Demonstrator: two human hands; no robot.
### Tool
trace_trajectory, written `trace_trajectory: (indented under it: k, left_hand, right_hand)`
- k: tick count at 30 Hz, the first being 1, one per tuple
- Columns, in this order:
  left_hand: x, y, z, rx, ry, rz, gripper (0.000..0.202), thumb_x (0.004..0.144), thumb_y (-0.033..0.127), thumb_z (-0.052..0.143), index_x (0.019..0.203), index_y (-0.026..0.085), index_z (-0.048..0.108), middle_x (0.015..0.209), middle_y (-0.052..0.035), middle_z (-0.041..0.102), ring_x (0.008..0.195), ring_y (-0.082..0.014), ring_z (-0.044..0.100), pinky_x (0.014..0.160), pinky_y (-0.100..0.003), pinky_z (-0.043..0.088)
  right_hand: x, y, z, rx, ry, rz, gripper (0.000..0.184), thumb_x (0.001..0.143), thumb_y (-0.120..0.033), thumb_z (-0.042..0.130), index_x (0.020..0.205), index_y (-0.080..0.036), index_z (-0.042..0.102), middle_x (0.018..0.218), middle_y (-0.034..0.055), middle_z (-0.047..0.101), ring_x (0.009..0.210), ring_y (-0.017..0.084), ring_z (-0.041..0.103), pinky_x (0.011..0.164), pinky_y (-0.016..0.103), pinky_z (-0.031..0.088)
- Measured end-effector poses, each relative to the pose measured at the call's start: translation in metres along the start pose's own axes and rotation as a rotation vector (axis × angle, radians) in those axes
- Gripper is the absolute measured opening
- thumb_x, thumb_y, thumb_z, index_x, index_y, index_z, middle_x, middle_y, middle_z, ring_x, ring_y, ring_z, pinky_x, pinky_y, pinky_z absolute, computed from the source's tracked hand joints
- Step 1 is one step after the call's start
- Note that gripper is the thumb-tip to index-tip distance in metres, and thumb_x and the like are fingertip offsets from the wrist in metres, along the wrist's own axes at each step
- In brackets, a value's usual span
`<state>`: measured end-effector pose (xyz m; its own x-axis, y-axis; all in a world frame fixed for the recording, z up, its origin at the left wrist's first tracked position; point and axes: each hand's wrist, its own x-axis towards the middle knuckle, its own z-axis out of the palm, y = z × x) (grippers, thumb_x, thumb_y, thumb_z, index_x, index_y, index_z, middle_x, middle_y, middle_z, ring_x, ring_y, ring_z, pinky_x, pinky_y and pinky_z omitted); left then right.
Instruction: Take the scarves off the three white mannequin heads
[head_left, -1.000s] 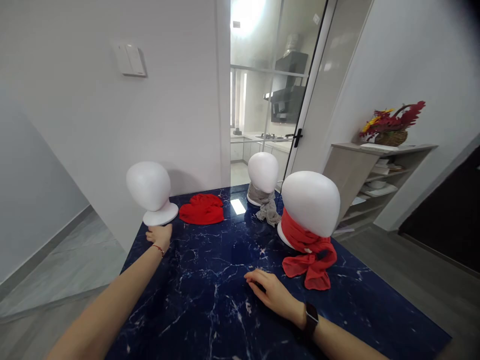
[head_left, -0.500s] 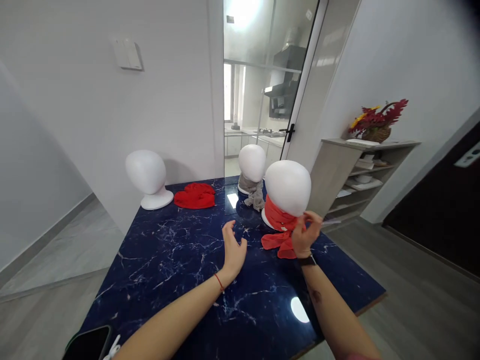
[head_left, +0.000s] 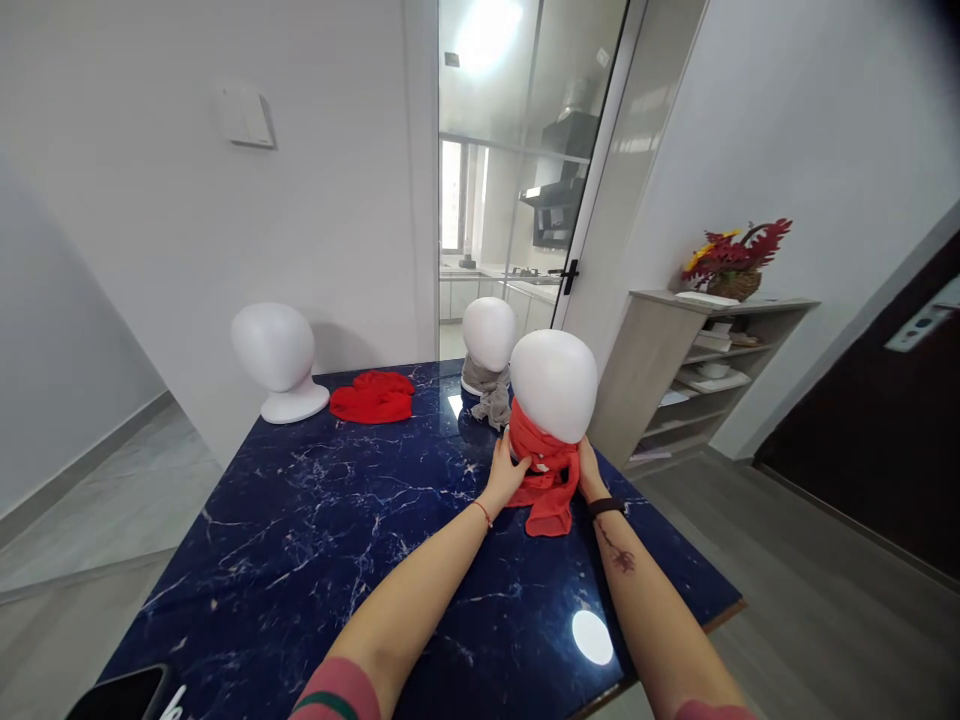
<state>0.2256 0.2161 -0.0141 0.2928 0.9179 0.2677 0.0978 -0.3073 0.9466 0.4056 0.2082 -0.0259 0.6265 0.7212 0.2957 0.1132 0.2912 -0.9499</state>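
Observation:
A white mannequin head (head_left: 555,382) stands at the table's right side with a coral-red scarf (head_left: 541,448) wound round its neck. The scarf's loose ends hang down onto the tabletop in front. My left hand (head_left: 508,472) grips the left side of the wrapped neck, thumb across the scarf. On the opposite side my right hand (head_left: 590,470) holds the neck, its fingers mostly hidden behind it. Just behind stands a second white mannequin head (head_left: 489,333) wearing a grey scarf (head_left: 491,388).
A bare white mannequin head (head_left: 276,350) stands at the back left, beside a folded bright red cloth (head_left: 373,398). A phone (head_left: 124,695) lies at the near left corner of the dark blue marbled table (head_left: 315,540). A shelf unit (head_left: 675,375) stands beyond the table's right side.
Both hands were apart from the neck, the right one raised beside it. They have come in against its two sides. The view has shifted slightly.

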Motion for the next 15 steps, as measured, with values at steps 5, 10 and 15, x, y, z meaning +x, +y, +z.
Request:
trace_trajectory:
  k: [5, 10, 15]
  left_hand:
    - [0.009, 0.004, -0.002, 0.020, -0.020, 0.014, 0.068, 0.063, 0.018, 0.069, 0.129, 0.022, 0.052, 0.134, -0.0129, 0.052, 0.128, -0.0311, 0.043, 0.111, -0.049, 0.027]
    - [-0.021, 0.006, -0.051, 0.128, 0.095, 0.041, 0.059, 0.073, 0.029, 0.064, 0.130, 0.021, 0.052, 0.136, -0.0145, 0.046, 0.129, -0.0290, 0.039, 0.111, -0.046, 0.025]
    - [-0.059, 0.009, -0.131, 0.365, 0.274, 0.070, 0.051, 0.080, 0.033, 0.056, 0.130, 0.023, 0.051, 0.134, -0.0115, 0.047, 0.127, -0.0264, 0.040, 0.109, -0.045, 0.027]
  right_hand:
    - [-0.007, -0.006, 0.008, 0.031, -0.011, 0.032, 0.061, 0.072, -0.062, 0.048, 0.108, -0.015, 0.063, 0.118, 0.0099, 0.063, 0.114, 0.022, 0.054, 0.103, 0.040, 0.037]
    - [-0.047, -0.032, 0.038, 0.153, -0.158, 0.048, 0.056, 0.081, -0.055, 0.051, 0.124, -0.020, 0.053, 0.132, 0.0077, 0.055, 0.121, 0.022, 0.050, 0.106, 0.042, 0.037]
    - [-0.098, -0.050, 0.094, 0.136, -0.446, 0.050, 0.057, 0.082, -0.049, 0.056, 0.133, -0.025, 0.045, 0.137, 0.0069, 0.050, 0.125, 0.023, 0.048, 0.107, 0.047, 0.036]
